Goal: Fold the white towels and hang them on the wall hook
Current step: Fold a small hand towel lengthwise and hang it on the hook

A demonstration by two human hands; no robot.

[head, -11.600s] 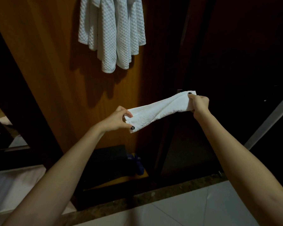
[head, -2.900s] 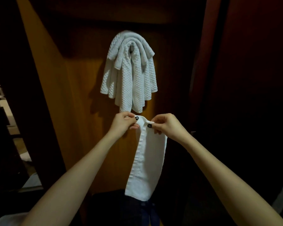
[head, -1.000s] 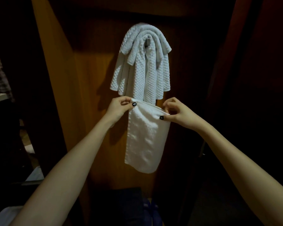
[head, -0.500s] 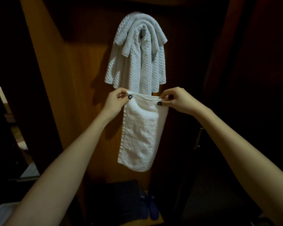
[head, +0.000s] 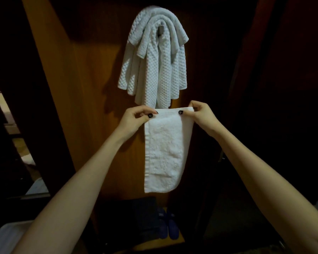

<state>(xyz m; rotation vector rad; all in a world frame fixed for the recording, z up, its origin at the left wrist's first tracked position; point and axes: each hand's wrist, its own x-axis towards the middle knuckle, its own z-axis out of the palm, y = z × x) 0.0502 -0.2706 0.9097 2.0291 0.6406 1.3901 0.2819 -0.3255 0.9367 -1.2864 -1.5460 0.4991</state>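
Fingers [head: 145, 113] of left hand [head: 134, 121] and right hand [head: 203, 116] pinch the folded towel [head: 163, 153] at top corners; possibly slippers [head: 168, 226] lie below.

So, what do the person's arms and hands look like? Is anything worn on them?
The left forearm and the right forearm are bare; no sleeve comes into view. The left hand and the right hand have nails painted black where they show. No ring, watch or bracelet can be seen.
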